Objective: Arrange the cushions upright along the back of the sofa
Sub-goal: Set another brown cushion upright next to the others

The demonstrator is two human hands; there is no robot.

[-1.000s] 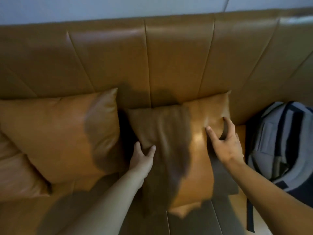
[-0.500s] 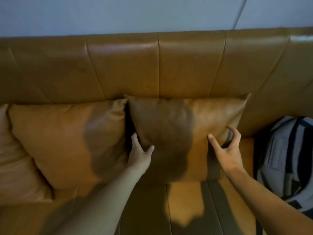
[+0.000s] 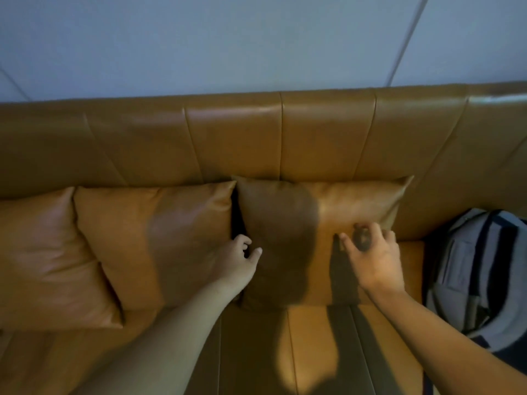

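My loosely spread left hand (image 3: 238, 262) and right hand (image 3: 373, 260) leave cushion 3 (image 3: 322, 223) free to slump forward.

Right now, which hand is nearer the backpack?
Right. The right hand is on the right-most cushion, near its edge facing the backpack. The left hand is at that cushion's far edge, beside the middle cushion.
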